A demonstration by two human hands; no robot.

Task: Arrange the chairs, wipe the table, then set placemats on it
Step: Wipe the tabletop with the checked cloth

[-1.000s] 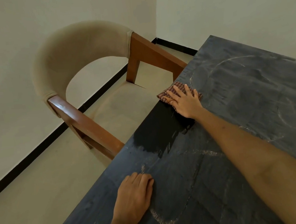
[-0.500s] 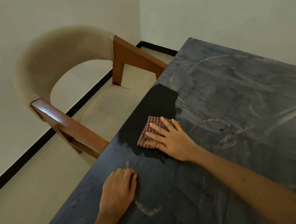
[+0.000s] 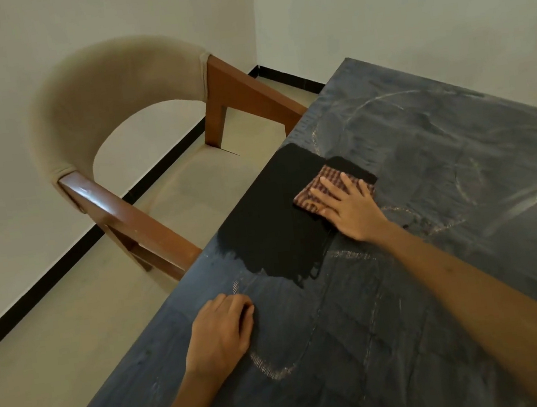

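**Right hand presses cloth flat on dusty worktop**

Nearest the camera, the left hand (image 3: 221, 337) rests palm-down on the dark worktop (image 3: 448, 333), close to its left edge. Its fingers lie together, slightly bent at the knuckles, and hold nothing. Just beside the hand a pale, chalky arc (image 3: 278, 369) curves across the surface, and fainter streaks of the same dust run over most of the top.

Farther in, the right forearm stretches from the lower right corner toward the middle of the worktop. The right hand (image 3: 349, 208) lies flat on a folded checked cloth (image 3: 323, 187), fingers straight and spread apart, pressing it down rather than gripping it. The cloth's red-brown weave shows beyond the fingertips and to their left; its near part is hidden under the palm.

To the left of and around the cloth is a wet patch (image 3: 273, 223), much blacker than the grey film elsewhere. It reaches the worktop's left edge and ends in a ragged, dripping border on its near side.

Beyond the left edge stands a chair (image 3: 115, 87) with a curved beige back and brown wooden arms. Both arms meet the worktop's edge, and the beige seat lies low between them. Behind it, pale walls meet in a corner, with a black skirting (image 3: 63, 261) running along the floor.
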